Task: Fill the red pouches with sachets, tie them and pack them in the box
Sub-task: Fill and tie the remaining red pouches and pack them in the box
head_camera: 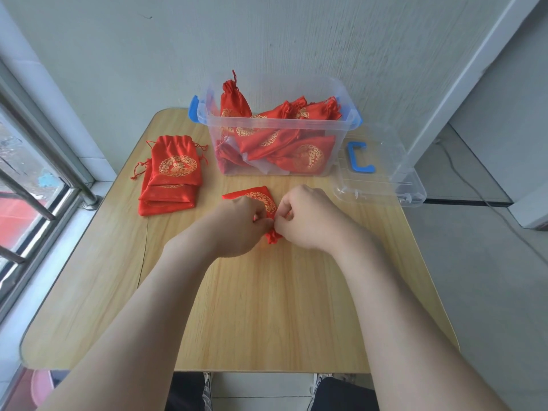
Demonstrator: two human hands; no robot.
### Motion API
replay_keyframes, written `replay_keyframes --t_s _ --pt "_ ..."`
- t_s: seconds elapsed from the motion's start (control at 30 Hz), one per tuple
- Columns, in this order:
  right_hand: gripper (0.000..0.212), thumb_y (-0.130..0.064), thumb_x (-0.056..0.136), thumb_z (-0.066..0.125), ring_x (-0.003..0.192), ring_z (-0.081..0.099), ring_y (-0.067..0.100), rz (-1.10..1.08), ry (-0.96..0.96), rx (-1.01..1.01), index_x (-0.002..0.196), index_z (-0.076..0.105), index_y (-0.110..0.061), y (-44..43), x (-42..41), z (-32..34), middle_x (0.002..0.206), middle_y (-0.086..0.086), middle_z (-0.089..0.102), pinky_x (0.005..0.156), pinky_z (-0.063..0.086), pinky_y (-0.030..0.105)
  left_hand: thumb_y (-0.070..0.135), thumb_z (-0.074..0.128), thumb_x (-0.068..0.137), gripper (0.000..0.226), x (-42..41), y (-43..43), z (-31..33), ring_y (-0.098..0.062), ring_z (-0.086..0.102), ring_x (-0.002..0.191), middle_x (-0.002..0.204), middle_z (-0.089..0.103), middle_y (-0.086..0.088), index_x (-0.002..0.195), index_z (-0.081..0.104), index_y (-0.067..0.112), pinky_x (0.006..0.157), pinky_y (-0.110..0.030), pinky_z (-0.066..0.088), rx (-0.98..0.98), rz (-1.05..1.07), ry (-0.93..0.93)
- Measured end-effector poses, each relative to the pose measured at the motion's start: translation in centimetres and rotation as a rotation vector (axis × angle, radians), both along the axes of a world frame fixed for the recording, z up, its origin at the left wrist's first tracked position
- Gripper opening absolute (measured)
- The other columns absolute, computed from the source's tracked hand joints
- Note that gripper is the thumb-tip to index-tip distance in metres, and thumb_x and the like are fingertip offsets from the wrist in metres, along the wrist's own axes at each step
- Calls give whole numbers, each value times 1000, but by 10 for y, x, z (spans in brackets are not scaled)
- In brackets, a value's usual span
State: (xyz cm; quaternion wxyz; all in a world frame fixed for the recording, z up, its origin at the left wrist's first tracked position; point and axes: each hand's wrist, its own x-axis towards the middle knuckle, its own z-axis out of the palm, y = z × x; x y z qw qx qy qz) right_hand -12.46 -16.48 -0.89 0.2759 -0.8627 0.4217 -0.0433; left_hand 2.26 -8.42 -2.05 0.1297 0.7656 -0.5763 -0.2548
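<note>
A red pouch (261, 198) lies flat on the table (267, 307) just in front of the open box (275, 123), neck turned toward the person so that left hand (240, 223) and right hand (308, 218), fingers curled, can pinch its gathered neck close together, apparently tying it shut before packing.
</note>
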Motion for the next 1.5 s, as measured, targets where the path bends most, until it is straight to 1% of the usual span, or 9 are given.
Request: replay_keyframes --t_s 0.13,0.23,0.4,0.6,0.77,0.87,1.1,1.33,1.5 --pt "12 -14 94 67 82 69 21 8 -20 -7 88 76 -18 -2 1 -3 87 0 68 65 60 35 36 53 107 30 -4 1 2 -21 55 81 79 55 7 80 56 25 62 -31 37 28 0 -8" --pt "13 -16 91 70 76 65 11 -16 -121 33 94 70 -29 -5 0 0 83 -7 64 56 46 22 36 49 109 33 -4 0 6 -25 58 85 83 60 -1 91 63 12 67 -34 38 1 36 15" --pt "7 -29 90 75 61 64 16 3 -145 100 84 78 -31 -4 -1 3 78 -1 71 51 49 23 27 43 109 32 1 0 6 -25 58 85 89 62 -5 85 57 11 63 -29 39 -55 87 97" --pt "9 -27 86 82 51 49 6 32 -124 81 82 80 -34 -4 -2 4 66 -10 55 43 37 15 50 44 110 54 -6 0 8 -23 56 77 81 62 -6 83 56 5 63 -29 40 -65 84 54" --pt "8 -35 84 87 65 65 12 4 -119 121 85 84 -28 -4 -2 5 73 -6 68 47 46 18 35 50 110 38 -7 -1 7 -30 60 87 95 66 -13 90 59 3 64 -36 39 -100 152 70" --pt "12 -37 86 87 53 49 4 -7 -184 206 79 86 -27 -6 -3 6 57 -13 61 44 36 13 33 55 106 41 -7 -3 7 -27 56 75 85 70 -18 91 65 -4 62 -33 41 -157 318 238" --pt "9 -32 89 83 99 75 5 -20 -296 369 88 87 -24 -6 -7 17 85 -12 82 103 55 33 28 72 98 34 1 -8 11 -22 54 63 68 63 -9 93 74 -6 64 -35 47 -233 531 765" --pt "20 -29 102 70 87 72 0 -71 -311 399 90 84 -23 -11 -4 12 87 -11 81 70 46 19 25 75 97 21 2 -4 20 -12 50 53 90 81 -9 104 76 6 53 -28 43 -226 655 930" --pt "21 -16 100 57 95 79 12 -56 -341 405 109 75 -20 -10 3 6 91 -2 83 90 57 33 39 69 103 34 0 -3 16 -10 46 49 78 64 -4 94 70 7 52 -27 43 -170 540 860"
